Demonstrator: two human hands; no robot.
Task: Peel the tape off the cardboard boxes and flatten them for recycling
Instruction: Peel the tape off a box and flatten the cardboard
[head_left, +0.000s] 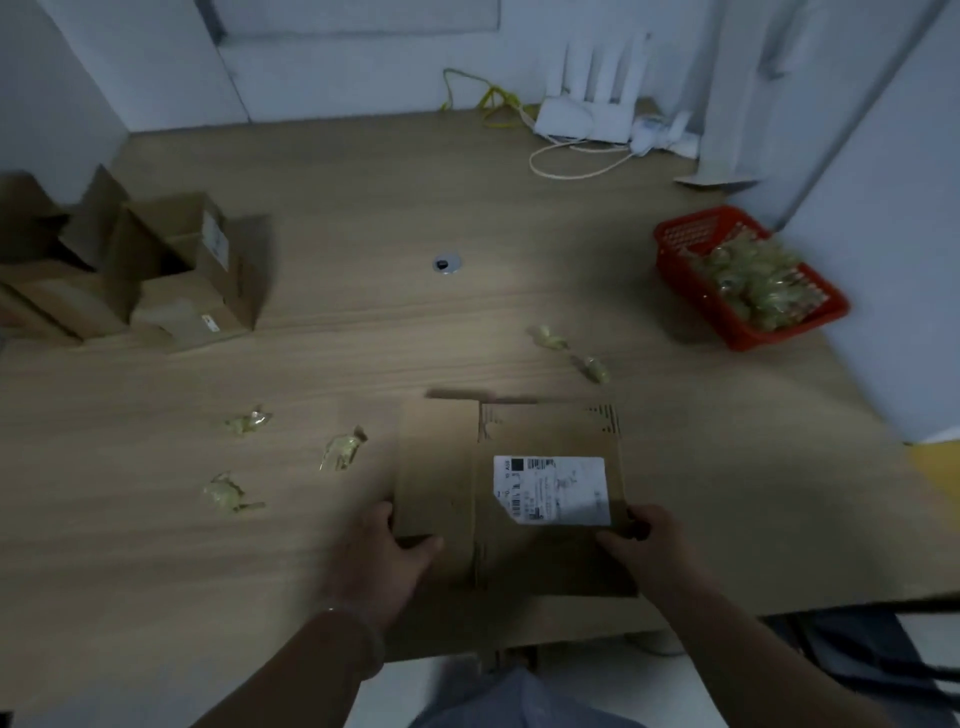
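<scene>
At lower centre the flattened cardboard box (441, 467), shipping label (553, 488) up, lies on the bench (363, 338). The left hand (387, 551) and right hand (647, 540) grip its near edges with curled fingers. Crumpled tape wads (343, 449) lie scattered around it. Open boxes (182, 270) stand upper left, and a red basket (779, 338) of tape sits upper right.

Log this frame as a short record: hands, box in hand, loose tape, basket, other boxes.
left hand: grips near left edge of the labelled box
right hand: grips its near right edge
labelled box: on the table, looks flattened, white label up
loose tape wads: five on the table
red basket: right side, holds many tape wads
other boxes: piled at left, not flattened
</scene>
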